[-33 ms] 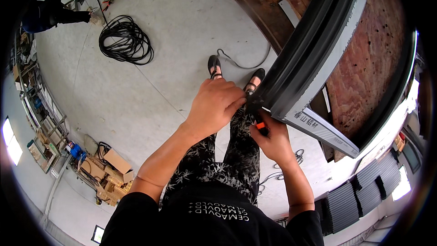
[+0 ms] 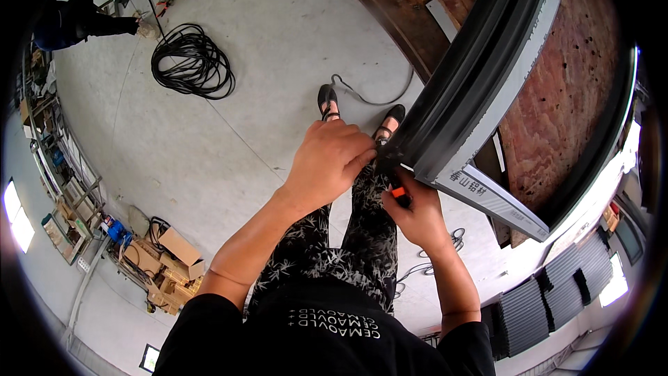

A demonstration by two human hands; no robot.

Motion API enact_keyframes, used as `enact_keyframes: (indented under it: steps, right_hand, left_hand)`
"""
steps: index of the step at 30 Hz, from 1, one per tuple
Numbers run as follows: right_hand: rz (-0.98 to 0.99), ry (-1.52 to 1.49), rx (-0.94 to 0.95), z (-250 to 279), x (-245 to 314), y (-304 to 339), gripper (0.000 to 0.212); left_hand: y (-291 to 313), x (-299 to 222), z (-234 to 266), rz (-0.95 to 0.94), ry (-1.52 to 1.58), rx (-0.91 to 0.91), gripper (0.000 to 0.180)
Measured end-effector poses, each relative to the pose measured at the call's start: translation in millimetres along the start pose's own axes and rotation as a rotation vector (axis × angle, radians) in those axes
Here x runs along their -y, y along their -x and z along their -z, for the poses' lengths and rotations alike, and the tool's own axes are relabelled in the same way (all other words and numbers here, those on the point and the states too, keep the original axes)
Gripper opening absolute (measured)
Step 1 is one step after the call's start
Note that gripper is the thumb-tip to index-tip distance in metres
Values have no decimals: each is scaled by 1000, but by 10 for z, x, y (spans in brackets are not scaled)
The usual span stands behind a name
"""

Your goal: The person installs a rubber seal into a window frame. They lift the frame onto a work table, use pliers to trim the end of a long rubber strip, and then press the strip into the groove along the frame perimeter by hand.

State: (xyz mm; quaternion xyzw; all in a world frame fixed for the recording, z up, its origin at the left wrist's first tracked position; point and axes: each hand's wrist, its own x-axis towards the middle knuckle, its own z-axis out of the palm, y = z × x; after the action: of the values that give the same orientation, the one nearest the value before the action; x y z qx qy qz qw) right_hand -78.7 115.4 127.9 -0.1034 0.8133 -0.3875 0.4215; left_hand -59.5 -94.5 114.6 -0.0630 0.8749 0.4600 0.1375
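One black frame (image 2: 463, 87) lies on the desk (image 2: 565, 90). Beside its near end, the right hand (image 2: 419, 214) wraps its fingers round a black-and-orange tool (image 2: 399, 193). The left hand (image 2: 332, 158) sits by the same end, fingers drawn narrow; whether they grip anything, I cannot tell. Left of the frame, a cable coil (image 2: 182, 75) rests on the floor (image 2: 278, 49).

From my feed: left forearm (image 2: 256, 244) reaches up-right, left grip (image 2: 330, 157) knuckles-up, thumb laid along bent fingers. Right forearm (image 2: 456, 278) points up, slightly left; right grip (image 2: 421, 214) curled, thumb bent inward. Can't see all my fingertips.
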Motion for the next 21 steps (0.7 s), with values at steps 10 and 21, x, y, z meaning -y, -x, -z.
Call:
enact_keyframes:
  steps: [10,21]
  right_hand:
    - [27,86,-100,-107,-68,45,33]
    - [-98,-224,-340,1213,428,949,23]
  left_hand:
    - [-18,3,-27,5,21,12,8]
    - [211,-130,-133,414,490,75,15]
